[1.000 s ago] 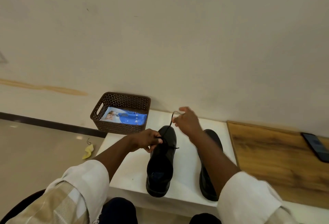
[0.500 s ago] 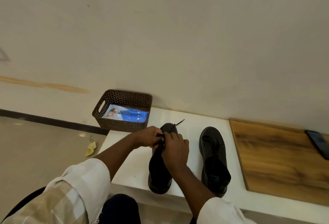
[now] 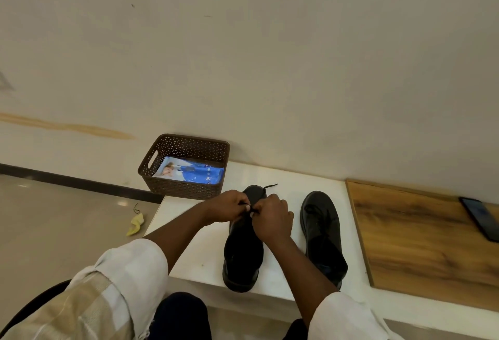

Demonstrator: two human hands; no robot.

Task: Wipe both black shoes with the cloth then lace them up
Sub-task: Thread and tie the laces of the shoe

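Black lace (image 3: 270, 186), thin and limp, likely slips, so my left hand (image 3: 226, 207) and right hand (image 3: 271, 218) each keep a pinching grip near the eyelets of the stiff left shoe (image 3: 243, 248).

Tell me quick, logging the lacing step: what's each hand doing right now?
Left hand: fingers pinch the black lace over the left shoe.
Right hand: fingers curled, pinching the same lace.

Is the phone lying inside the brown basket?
No, the phone lies on the wooden board, far from the basket.
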